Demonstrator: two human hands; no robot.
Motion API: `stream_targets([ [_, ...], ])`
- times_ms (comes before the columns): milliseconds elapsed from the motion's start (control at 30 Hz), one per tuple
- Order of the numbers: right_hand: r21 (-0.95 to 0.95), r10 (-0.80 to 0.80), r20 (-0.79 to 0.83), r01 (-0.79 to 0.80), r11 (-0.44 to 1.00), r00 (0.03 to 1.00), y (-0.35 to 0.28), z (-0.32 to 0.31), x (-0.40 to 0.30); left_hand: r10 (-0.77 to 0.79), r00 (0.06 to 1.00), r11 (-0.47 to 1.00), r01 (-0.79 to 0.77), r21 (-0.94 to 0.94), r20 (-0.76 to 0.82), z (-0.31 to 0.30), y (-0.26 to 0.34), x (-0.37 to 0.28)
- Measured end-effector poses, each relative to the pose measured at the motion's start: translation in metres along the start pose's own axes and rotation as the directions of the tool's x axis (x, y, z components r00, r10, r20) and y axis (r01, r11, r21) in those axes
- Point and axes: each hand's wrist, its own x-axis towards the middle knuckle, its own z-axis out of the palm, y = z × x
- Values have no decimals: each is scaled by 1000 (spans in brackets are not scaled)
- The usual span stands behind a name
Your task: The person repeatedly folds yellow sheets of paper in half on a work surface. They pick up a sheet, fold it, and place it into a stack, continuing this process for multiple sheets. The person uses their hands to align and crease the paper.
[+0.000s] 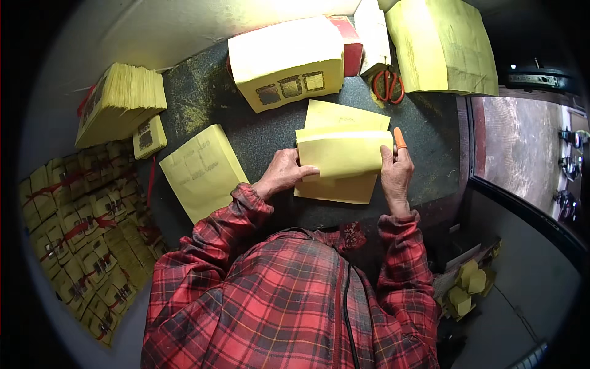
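Both hands hold a folded yellow paper sheet [345,154] over the dark speckled tabletop [272,124]. My left hand [286,169] grips its left edge with the thumb on top. At the right edge, my right hand [397,175] pinches it under the thumb, and one finger wears an orange rubber finger cot [399,138]. Another yellow paper [336,189] shows below the folded sheet, and a printed yellow paper [348,115] shows beyond it. Left of my left hand lies a stack of yellow paper [200,170] with faint print on top.
Red-handled scissors [388,87] lie at the back right, near a large yellow paper stack [442,46]. A tall stack with printed frames [290,87] stands at the back. More stacked paper [122,101] stands left, above red-tied bundles [87,230]. Crumpled yellow paper [468,286] sits lower right.
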Motion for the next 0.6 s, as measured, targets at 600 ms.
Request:
stream_targets([
  [600,-313,-212,-221,136,940,952,32,62,19,82,977,992,-62,107,-197,17,4,-1],
])
